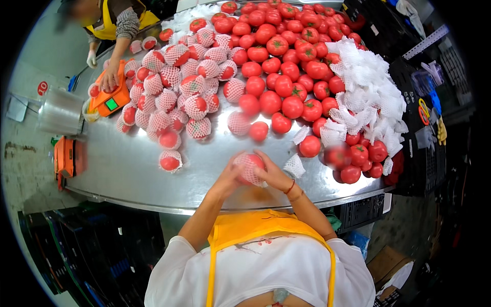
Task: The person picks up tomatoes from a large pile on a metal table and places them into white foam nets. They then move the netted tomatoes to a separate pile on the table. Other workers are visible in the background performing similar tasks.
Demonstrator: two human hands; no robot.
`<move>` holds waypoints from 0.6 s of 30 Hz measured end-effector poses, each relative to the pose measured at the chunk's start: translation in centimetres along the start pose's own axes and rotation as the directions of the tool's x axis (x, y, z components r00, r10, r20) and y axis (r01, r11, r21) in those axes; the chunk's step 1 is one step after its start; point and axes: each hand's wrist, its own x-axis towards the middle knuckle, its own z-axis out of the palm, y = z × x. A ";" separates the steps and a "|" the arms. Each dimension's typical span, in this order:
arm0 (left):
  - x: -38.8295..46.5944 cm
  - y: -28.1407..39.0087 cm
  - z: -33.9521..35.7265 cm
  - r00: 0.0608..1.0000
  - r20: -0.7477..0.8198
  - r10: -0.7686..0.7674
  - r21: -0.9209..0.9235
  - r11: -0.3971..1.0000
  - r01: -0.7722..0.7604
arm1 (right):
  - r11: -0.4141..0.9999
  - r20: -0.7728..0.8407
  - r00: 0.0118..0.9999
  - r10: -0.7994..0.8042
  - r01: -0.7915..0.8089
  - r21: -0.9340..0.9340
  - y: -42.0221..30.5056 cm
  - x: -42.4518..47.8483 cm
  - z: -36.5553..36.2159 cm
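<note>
Between my two hands is a tomato in a white foam net sleeve [248,169], held just above the near part of the steel table [130,172]. My left hand [230,172] grips it from the left, and my right hand [271,170] from the right. Red skin shows through the mesh and at the sleeve's upper right. Beyond my hands lie a bare tomato [258,131] and a sleeved tomato [238,123]. Right of my right hand rests an empty foam net sleeve [294,165]. A single sleeved tomato [170,161] sits to the left.
Bare tomatoes [284,85] heap at the far middle, sleeved ones [167,99] at the left, loose foam sleeves [362,82] at the right. Across the table, a co-worker's hand [110,76] touches a tomato at an orange scale [111,96]. Black crates [416,153] border the right side.
</note>
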 end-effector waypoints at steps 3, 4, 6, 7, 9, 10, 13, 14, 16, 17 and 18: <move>-0.5 -0.8 -1.1 0.996 0.028 0.081 -0.300 0.951 -0.068 | 0.972 0.015 0.996 -0.088 0.089 -0.217 -1.8 -0.2 1.3; -0.8 -0.9 -0.9 0.995 0.022 0.097 -0.333 0.939 -0.084 | 0.951 0.016 0.995 -0.099 0.099 -0.291 -1.7 0.0 1.6; -0.9 -1.3 -1.0 0.989 -0.024 0.149 -0.300 0.942 -0.149 | 0.936 -0.036 0.995 -0.090 0.072 -0.345 -1.5 0.4 2.5; -0.6 -1.8 -1.4 0.981 -0.061 0.186 -0.232 0.953 -0.196 | 0.946 -0.090 0.994 -0.069 0.036 -0.323 -1.2 0.6 3.2; -0.6 -1.8 -1.4 0.969 -0.110 0.220 -0.177 0.955 -0.236 | 0.959 -0.204 0.977 -0.069 0.009 -0.282 -0.3 1.1 4.5; -0.9 -1.2 -0.9 0.969 -0.122 0.214 -0.191 0.953 -0.234 | 0.964 -0.264 0.960 -0.090 0.018 -0.265 0.3 1.4 5.1; -0.8 -0.7 -2.0 0.973 -0.148 0.176 -0.385 0.896 -0.220 | 0.938 -0.346 0.912 -0.221 0.102 -0.330 1.6 2.1 6.3; -0.6 -0.6 -2.6 0.976 -0.150 0.159 -0.469 0.857 -0.211 | 0.919 -0.356 0.893 -0.276 0.136 -0.370 2.0 2.3 6.7; -0.9 0.5 -4.0 0.961 -0.177 0.212 -0.477 0.836 -0.271 | 0.954 -0.328 0.928 -0.179 0.082 -0.288 3.1 1.7 6.9; -1.2 1.3 -5.0 0.955 -0.183 0.233 -0.481 0.826 -0.294 | 0.968 -0.318 0.939 -0.130 0.050 -0.248 3.5 1.4 6.8; -1.2 1.4 -7.3 0.908 -0.286 0.306 -0.325 0.860 -0.392 | 0.979 -0.293 0.953 -0.069 0.007 -0.206 3.7 1.1 6.4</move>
